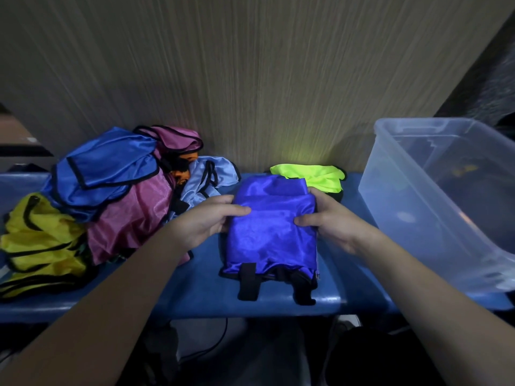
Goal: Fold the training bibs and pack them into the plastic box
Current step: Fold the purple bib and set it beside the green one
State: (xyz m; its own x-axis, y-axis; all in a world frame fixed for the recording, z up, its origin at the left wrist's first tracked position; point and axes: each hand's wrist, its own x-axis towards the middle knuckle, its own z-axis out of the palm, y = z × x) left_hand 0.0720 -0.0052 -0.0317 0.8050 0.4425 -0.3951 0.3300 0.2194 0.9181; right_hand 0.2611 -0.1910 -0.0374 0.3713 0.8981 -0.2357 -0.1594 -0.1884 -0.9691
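Both hands on the blue bib (271, 232), one per side edge. Left hand (207, 221): thumb on top of the fabric, fingers curled under the left edge, pinching. Right hand (330, 218): same on the right edge, thumb over, fingers under. So a two-sided pinch at roughly mid-length, slightly toward the far end.

Blue bib is folded to a compact rectangle, lying on the bench (328, 288), long axis running away from the person. Black straps stick out at the near end and look loose. A fold flap sits across the far end.

Key relation: box (434, 196) is to the right of the bib, near but apart, tilted with its open mouth facing toward the bib. Right hand is the nearer one. My read: the fold is done or nearly so, and next is a lift and a shift rightward into the box, right hand leading. Slippery satin, so the fold may spring open if either pinch slackens; straps could catch on the rim.

Box contents are unclear through the cloudy wall.

Left of the bib: pile (111, 196) of unfolded bibs, blue, pink, yellow, pale blue. Behind it: neon bib (315, 174), touching the far end.
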